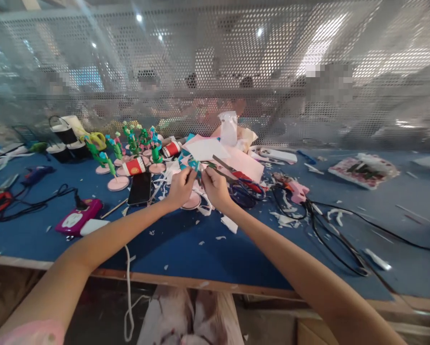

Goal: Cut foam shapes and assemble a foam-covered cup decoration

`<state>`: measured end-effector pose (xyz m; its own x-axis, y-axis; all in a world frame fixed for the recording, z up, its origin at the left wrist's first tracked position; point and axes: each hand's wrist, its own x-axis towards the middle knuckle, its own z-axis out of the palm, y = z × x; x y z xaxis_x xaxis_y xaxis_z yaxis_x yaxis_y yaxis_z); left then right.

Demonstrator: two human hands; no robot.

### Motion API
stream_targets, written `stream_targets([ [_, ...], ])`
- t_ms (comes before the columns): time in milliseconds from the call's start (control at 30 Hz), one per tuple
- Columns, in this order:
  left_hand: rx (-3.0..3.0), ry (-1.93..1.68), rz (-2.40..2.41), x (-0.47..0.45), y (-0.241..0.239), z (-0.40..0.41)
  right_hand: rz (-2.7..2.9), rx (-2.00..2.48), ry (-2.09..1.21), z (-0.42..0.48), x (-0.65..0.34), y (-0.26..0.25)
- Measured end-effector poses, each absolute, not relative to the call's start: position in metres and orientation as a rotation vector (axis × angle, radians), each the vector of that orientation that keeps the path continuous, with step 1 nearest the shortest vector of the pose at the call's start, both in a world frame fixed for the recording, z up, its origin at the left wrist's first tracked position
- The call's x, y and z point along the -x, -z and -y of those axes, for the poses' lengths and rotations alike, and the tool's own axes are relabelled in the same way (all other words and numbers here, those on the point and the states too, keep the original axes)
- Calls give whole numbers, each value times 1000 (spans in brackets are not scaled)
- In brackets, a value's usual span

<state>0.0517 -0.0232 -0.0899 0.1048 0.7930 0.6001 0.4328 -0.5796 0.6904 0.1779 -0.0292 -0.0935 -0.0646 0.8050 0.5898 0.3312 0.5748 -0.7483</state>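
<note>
In the middle of the table, my left hand [180, 188] and my right hand [215, 188] are nearly touching, thumbs and fingers pinched together. Between the fingertips shows a small light-blue piece [197, 166]; fingers cover much of it, and its exact kind is unclear. Under the hands lies a round pink disc [191, 201] among white paper scraps. White paper [208, 149] and pink sheets [249, 164] are piled just beyond. Scissors with red and blue handles [249, 183] rest beside my right hand. A black phone [140, 188] lies left of my left hand.
Several green and blue paper plants on pink discs [118, 183] stand at the left, near red-labelled rolls [134, 166]. A purple power strip [78, 216], a blue glue gun [38, 175], a pink tool with a black cord [298, 191] and a plastic bag [363, 170] surround the work area.
</note>
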Motion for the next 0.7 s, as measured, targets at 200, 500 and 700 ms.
stream_targets([
  [200,-2028,-1298,-1314,-42,113,26,1584,972,-666,31,-167,125],
  [500,-2065,-1189,-1219,-42,119,38,1534,961,-815,32,-169,136],
  [700,-2143,-1210,-1247,-42,121,38,1543,924,-812,36,-170,135],
])
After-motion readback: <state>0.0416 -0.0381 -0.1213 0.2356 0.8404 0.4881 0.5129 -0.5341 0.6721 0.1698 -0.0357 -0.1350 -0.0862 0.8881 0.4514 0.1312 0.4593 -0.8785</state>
